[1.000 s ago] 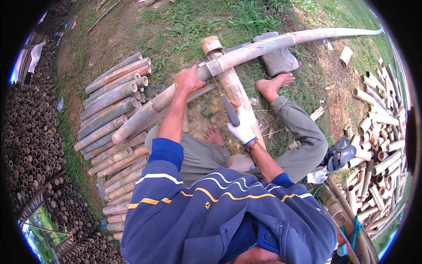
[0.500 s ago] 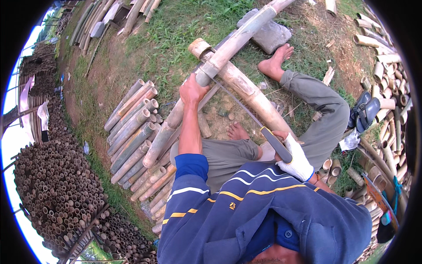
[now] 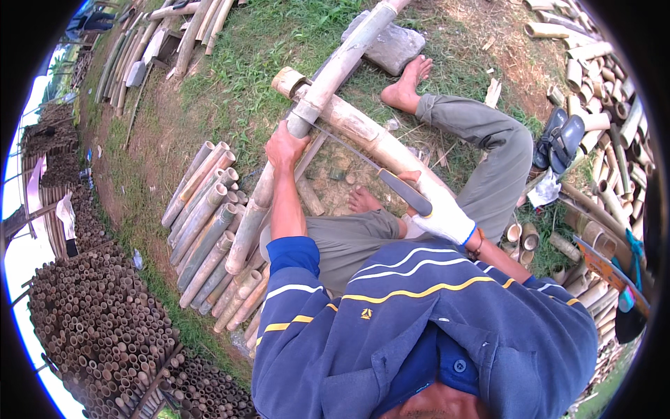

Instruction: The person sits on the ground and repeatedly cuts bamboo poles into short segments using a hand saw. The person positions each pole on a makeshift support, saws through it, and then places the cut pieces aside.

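Left of upper centre, the bare left hand (image 3: 286, 148) clasps a long grey-brown bamboo pole (image 3: 326, 85); right of centre, the white-gloved right hand (image 3: 440, 211) grips a grey-handled, thin-bladed saw (image 3: 406, 193).

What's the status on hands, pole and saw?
Left hand gripping bamboo pole. Gloved right hand on saw handle. Pole lies across bamboo log. Watch: left hand close to blade.

L hand (image 3: 286, 145): bare, gripping, back of hand up | L forearm (image 3: 287, 202): extended fwd, approx straight | R hand (image 3: 447, 215): white-gloved, clenched, closer in than L | R forearm (image 3: 507, 262): angled inward, fwd | R wrist (image 3: 477, 241): banded
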{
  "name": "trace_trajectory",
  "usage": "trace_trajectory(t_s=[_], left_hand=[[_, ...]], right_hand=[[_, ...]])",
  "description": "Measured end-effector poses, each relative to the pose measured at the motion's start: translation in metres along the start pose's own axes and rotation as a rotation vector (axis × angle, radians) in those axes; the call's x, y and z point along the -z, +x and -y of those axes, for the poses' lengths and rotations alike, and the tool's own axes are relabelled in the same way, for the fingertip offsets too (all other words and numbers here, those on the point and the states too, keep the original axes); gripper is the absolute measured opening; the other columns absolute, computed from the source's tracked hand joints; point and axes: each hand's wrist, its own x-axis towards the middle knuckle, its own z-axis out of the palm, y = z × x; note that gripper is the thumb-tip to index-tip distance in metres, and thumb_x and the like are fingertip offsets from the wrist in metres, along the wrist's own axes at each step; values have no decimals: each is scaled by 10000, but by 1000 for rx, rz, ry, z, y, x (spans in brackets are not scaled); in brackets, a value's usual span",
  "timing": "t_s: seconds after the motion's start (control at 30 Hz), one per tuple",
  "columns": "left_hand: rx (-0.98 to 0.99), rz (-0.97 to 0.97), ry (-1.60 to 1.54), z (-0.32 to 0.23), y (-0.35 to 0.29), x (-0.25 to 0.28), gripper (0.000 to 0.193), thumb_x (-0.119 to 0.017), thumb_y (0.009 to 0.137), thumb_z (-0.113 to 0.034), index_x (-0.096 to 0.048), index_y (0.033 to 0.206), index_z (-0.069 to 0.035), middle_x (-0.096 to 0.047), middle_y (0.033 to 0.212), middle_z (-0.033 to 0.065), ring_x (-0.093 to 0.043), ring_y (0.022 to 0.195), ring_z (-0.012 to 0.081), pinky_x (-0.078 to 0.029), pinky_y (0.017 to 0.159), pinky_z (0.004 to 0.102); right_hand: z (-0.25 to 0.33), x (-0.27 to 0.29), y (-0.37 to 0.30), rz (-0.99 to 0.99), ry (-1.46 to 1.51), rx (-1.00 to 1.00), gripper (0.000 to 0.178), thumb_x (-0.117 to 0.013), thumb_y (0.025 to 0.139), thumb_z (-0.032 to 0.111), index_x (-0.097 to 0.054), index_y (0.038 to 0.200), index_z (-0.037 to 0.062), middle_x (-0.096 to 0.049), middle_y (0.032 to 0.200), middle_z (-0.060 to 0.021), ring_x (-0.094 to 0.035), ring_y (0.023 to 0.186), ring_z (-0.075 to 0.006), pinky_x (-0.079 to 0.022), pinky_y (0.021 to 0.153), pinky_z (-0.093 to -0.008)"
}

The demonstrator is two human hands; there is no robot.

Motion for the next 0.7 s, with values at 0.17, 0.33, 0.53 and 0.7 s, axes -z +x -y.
trace_trajectory(t_s=[0.17,0.33,0.53,0.7], left_hand=[[19,0,19,-6,2,-6,742,-925,746,-474,-684,1361,-135,-818,1178,206,-785,1110,408,-612,981,503],[-84,-71,-14,-22,10,-9,779,-953,724,-532,-702,1349,-141,-819,1075,238,-796,1015,443,-622,902,556],[-85,-106,-25,-2,9,-10,714,-967,721,-436,-684,1269,-76,-809,1052,260,-781,1018,474,-616,901,568],[-64,-105,-61,5,8,-8,682,-963,708,-393,-683,1233,-60,-802,1063,277,-773,1021,488,-613,913,574]], right_hand=[[-1,8,-7,2,15,76,694,-771,818,85,-565,1480,76,-664,1334,-153,-678,1255,-295,-534,1072,-402],[-16,-69,226,-129,-129,285,456,-756,899,314,-621,1243,48,-743,1015,-250,-731,942,-457,-585,858,-532],[-27,-75,185,-107,-43,325,565,-750,879,213,-548,1390,82,-713,1159,-209,-735,1029,-422,-583,896,-507],[-14,15,-38,83,-1,-13,802,-831,839,174,-503,1568,105,-662,1441,-168,-680,1304,-323,-525,1105,-426]])
